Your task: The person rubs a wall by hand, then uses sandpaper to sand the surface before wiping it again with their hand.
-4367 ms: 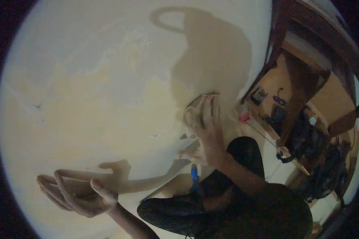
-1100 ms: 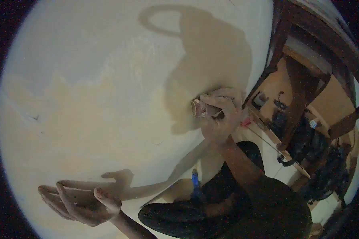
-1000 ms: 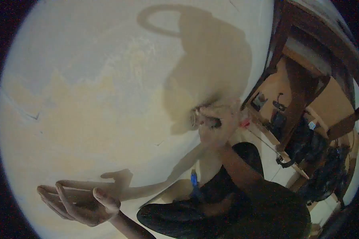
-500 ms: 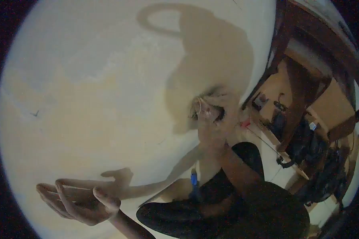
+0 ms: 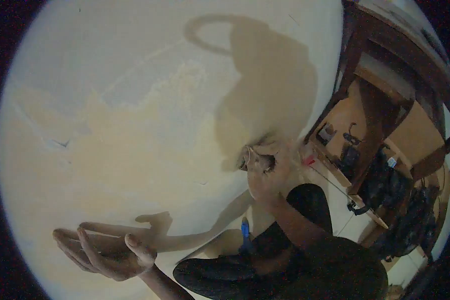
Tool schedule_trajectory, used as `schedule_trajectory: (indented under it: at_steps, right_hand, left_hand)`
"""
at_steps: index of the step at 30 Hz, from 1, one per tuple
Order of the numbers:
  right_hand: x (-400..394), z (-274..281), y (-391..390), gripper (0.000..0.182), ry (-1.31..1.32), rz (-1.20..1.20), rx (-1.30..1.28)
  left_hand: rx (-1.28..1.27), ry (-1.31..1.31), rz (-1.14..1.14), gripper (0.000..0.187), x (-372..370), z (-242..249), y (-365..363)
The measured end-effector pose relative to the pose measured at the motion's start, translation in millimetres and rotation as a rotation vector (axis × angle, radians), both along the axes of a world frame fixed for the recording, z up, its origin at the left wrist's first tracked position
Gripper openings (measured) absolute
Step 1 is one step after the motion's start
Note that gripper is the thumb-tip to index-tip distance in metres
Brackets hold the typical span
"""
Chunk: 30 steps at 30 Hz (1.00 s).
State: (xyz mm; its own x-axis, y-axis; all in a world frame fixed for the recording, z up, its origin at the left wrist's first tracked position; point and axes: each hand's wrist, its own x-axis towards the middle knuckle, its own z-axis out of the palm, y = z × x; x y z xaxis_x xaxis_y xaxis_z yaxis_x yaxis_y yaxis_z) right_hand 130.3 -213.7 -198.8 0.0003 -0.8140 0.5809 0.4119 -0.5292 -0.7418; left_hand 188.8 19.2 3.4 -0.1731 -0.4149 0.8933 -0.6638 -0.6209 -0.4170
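My right hand [image 5: 267,172] is pressed close to the pale, patchy wall [image 5: 135,150], its fingers curled around something I cannot make out. A dark gap shows between the fingers, and the detail there is blurred. Low on the left, my left hand [image 5: 112,255] is held palm up with its fingers spread, and nothing lies in it. Its shadow falls on the wall beside it. Above my right hand, the shadow [image 5: 270,75] of my head and a looped shape covers part of the wall.
My dark-clothed legs [image 5: 215,272] are bent beneath my arms. A slim blue object [image 5: 245,230] lies near them. To the right are wooden furniture [image 5: 377,135], a cardboard box [image 5: 420,132], black bags [image 5: 385,175] and a small red item [image 5: 310,160].
My right hand has moved slightly down along the wall. My left hand keeps its open pose, and the whole view has shifted a little.
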Motion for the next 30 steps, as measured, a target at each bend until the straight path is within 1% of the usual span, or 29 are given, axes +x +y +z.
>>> schedule_trajectory:
  at_steps: [1, 4, 5, 6, 8, 9, 11, 13, 15, 17, 18, 20, 22, 23, 24, 25, 27, 30]
  right_hand:
    - [-2.7, 10.9, -3.6, 0.017, 0.016, -0.002, 0.001]
    - [-2.6, 26.4, -11.7, 0.019, 0.024, 0.013, 0.023]
    - [-1.0, 24.6, -11.9, 0.019, 0.025, 0.006, 0.004]
    - [0.6, 22.7, -12.0, 0.019, 0.027, -0.001, -0.015]
    - [0.9, 0.0, -3.7, 0.018, 0.054, -0.045, -0.098]
    - [3.1, -2.0, -5.5, 0.017, 0.058, -0.028, -0.057]
    - [8.3, 1.6, -7.3, 0.016, 0.064, 0.005, 0.033]
    - [12.7, 18.2, -17.3, 0.016, 0.038, 0.004, -0.007]
    - [16.6, 19.1, -12.5, 0.017, 0.026, -0.036, -0.069]
    - [5.8, -6.8, 23.7, 0.017, 0.032, -0.098, -0.131]
    - [0.4, -13.1, 24.3, 0.018, 0.074, -0.057, -0.141]
    - [-6.0, -5.1, 25.4, 0.021, 0.169, 0.027, -0.145]
    - [-1.2, 27.2, 20.9, 0.020, 0.185, -0.041, -0.181]
    - [0.0, 38.2, 19.7, 0.020, 0.186, -0.079, -0.210]
    - [4.2, 24.5, 25.9, 0.020, 0.113, -0.030, -0.161]
    - [9.1, -5.5, 36.6, 0.020, 0.040, 0.022, -0.108]
    - [8.3, -18.5, 36.2, 0.019, 0.013, 0.053, -0.068]
    - [-8.2, 16.0, 31.6, 0.019, 0.129, -0.008, -0.120]
  left_hand:
    - [0.003, 0.014, 0.002, 0.069, 0.0, -1.6, 1.0]
    - [-0.075, 0.040, 0.124, 0.081, -2.3, -24.3, 1.5]
    - [-0.004, 0.091, 0.361, 0.100, -8.4, -32.4, 12.1]
    - [-0.015, 0.112, 0.414, 0.101, -9.1, -41.4, 14.3]
    - [-0.024, 0.164, 0.519, 0.104, -12.9, -54.7, 12.0]
    - [0.009, 0.206, 0.584, 0.117, -14.0, -57.9, 13.6]
    - [-0.007, 0.294, 0.634, 0.126, -18.1, -61.8, 3.6]
    - [-0.016, 0.401, 0.661, 0.135, -28.5, -65.8, -2.0]
    - [-0.033, 0.519, 0.655, 0.144, -36.3, -66.9, -1.1]
    - [-0.051, 0.999, 0.627, 0.116, -55.8, -72.9, 29.1]
    - [-0.056, 1.238, 0.592, 0.103, -62.4, -76.9, 33.3]
    - [0.099, 1.170, 0.529, 0.096, -78.2, -60.7, 22.4]
    - [0.143, 1.148, 0.566, 0.094, -78.5, -52.7, 31.6]
    - [0.101, 1.152, 0.623, 0.095, -72.7, -65.6, 45.0]
    - [0.062, 1.154, 0.678, 0.096, -68.7, -72.9, 48.9]
    - [0.121, 1.044, 0.718, 0.116, -73.0, -72.6, 44.5]
    - [0.238, 0.823, 0.782, 0.156, -78.3, -74.8, 33.4]
    - [0.329, 1.167, 0.783, 0.152, -75.3, -71.1, 42.6]
